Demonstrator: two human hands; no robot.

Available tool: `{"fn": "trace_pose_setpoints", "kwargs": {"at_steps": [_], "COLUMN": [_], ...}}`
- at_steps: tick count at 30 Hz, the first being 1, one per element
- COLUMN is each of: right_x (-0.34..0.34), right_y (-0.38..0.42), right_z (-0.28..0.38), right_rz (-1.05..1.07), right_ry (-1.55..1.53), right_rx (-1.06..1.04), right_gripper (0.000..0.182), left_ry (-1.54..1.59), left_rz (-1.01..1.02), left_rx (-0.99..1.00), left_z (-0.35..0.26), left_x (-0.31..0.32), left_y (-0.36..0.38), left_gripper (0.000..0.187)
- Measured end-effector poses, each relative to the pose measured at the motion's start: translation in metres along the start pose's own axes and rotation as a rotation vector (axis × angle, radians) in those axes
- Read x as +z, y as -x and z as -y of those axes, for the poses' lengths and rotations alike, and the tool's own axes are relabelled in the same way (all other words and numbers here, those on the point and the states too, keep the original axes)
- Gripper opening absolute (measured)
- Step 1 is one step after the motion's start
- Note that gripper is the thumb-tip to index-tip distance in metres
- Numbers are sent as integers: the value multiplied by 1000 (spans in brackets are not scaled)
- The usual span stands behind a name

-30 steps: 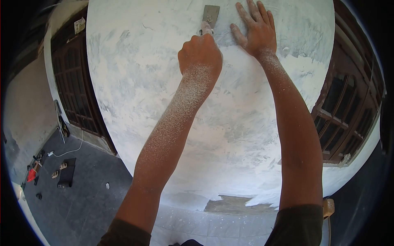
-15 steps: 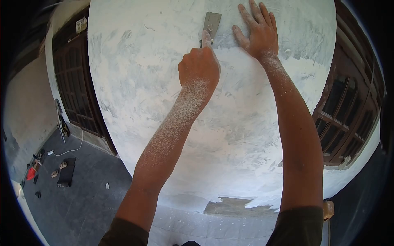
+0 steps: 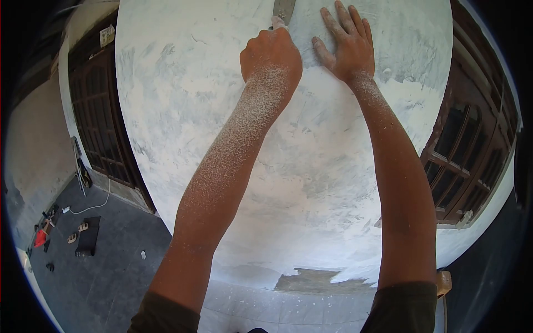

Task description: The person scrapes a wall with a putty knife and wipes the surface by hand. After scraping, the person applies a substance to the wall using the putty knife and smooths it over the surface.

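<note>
A pale wall (image 3: 311, 144) with patchy white and grey filler spans the middle of the view. My left hand (image 3: 272, 53), its forearm speckled with white dust, is closed round a putty knife (image 3: 284, 10), one finger stretched along the blade. The blade lies against the wall at the top edge, its far end cut off by the frame. To the right, my right hand (image 3: 351, 47) rests flat on the wall with fingers spread, dusty and holding nothing.
A dark wooden door (image 3: 102, 111) stands at the left, a wooden-framed window (image 3: 469, 150) at the right. On the grey floor (image 3: 119, 272) lie sandals (image 3: 78, 233), a dark mat (image 3: 88, 238), a red item (image 3: 40, 238) and a white cable (image 3: 91, 207).
My left hand has moved up the wall with the putty knife, whose blade now runs out of the top of the frame. My right hand stays in nearly the same place.
</note>
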State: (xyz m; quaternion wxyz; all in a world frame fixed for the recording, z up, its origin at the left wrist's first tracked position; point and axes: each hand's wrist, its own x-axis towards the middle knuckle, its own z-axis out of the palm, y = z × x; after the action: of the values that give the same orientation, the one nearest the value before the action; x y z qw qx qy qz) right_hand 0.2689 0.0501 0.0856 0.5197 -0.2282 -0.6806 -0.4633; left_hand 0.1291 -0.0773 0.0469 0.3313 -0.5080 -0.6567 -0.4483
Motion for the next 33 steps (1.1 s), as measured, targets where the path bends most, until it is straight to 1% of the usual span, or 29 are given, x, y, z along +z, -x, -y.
{"fn": "trace_pose_setpoints", "kwargs": {"at_steps": [4, 6, 7, 9, 10, 12, 14, 16, 17, 18, 19, 20, 22, 24, 25, 27, 30, 33], "right_x": [-1, -3, -3, -3, -3, -3, 3, 14, 16, 19, 21, 16, -2, -1, -1, 1, -1, 0], "right_y": [0, 0, 0, -1, 0, -2, 3, 1, 2, 2, 3, 3, 0, -2, 1, 1, 0, 1], "right_z": [1, 3, 4, 2, 2, 0, -1, -10, -11, -13, -15, -11, 2, 1, 1, 0, 1, 2], "right_rz": [12, 13, 14, 16, 24, 15, 13, -242, -242, -209, -177, -175, 21, 13, 13, 6, 4, 10], "right_ry": [2, 4, 10, 12, 11, 11, 0, 186, 185, 108, 35, 36, 17, 10, -3, 13, 27, 25], "right_rx": [13, 17, 20, 20, 15, 11, 17, -126, -123, -104, -83, -82, 22, 19, 19, 10, 12, 8], "right_gripper": [70, 70, 71, 71, 71, 71, 71, 60, 60, 64, 68, 68, 71, 71, 71, 71, 71, 71], "left_ry": [14, 10, 9, 8, 12, -7, -3, 0, 0, 2, 3, 0, 3, 9, 10, -20, -52, -38], "left_rz": [28, 81, 79, 10, 12, -70, -26, 6, 40, 73, 72, 51, 29, -12, -5, 83, 74, 16], "left_rx": [-33, -46, -46, 11, 8, 31, 19, 9, -3, -16, -15, 0, 5, 14, 14, -7, 24, 39], "left_z": [4, 7, 9, 10, 9, 2, 5, 9, 11, 12, 12, 11, 6, -1, 0, 5, 10, 3], "left_x": [2, 6, 7, 9, 10, 2, 5, 7, 8, 9, 10, 9, 2, -9, -7, -2, -1, -8], "left_y": [15, 33, 29, 13, 7, -2, 10, 21, 26, 28, 22, 11, 4, 2, 7, 19, 23, 1], "left_gripper": [48, 48, 48, 48, 48, 49, 49, 50, 50, 50, 50, 50, 50, 31, 31, 48, 44, 42]}}
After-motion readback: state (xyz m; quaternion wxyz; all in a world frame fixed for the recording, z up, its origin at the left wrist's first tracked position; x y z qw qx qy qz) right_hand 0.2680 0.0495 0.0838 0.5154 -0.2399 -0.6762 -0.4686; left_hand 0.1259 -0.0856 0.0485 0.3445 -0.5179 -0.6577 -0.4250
